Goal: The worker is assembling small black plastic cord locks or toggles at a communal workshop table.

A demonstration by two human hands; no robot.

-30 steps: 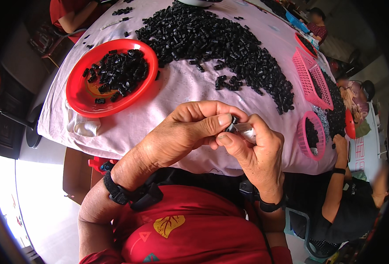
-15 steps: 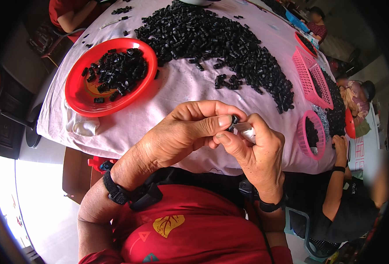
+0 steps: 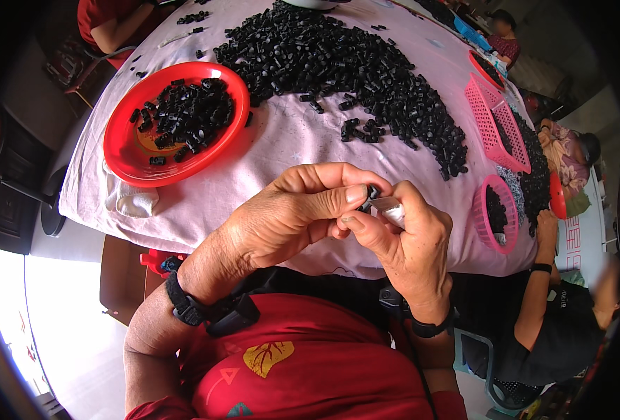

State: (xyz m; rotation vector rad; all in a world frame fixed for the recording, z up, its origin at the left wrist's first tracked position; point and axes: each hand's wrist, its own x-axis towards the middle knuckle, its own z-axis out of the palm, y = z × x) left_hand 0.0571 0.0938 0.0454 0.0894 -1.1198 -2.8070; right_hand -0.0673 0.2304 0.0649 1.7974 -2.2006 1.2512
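Observation:
My left hand [image 3: 282, 217] pinches a small black cylindrical plastic piece [image 3: 374, 191] between thumb and fingertips, above the near edge of the table. My right hand [image 3: 420, 241] grips a small blade [image 3: 383, 203] with a pale, silvery handle, mostly hidden in the fingers. The blade lies against or very close to the black piece, with my right thumb just below it. Left of my hands, a red plate [image 3: 124, 157] holds many similar black pieces. Beyond them spreads a large pile of black pieces [image 3: 324, 59] on the pink tablecloth [image 3: 275, 143].
On the right are a pink slotted basket [image 3: 488, 133], a round pink basket [image 3: 513, 217] and more black pieces. A co-worker's arm [image 3: 534, 297] reaches to the table there. A whitish cloth [image 3: 131, 199] lies beneath the red plate's edge. Other people sit around the table.
My hands stay almost in place, with the blade and black piece shifting only slightly. The co-worker's hand on the right has moved a little farther over the table.

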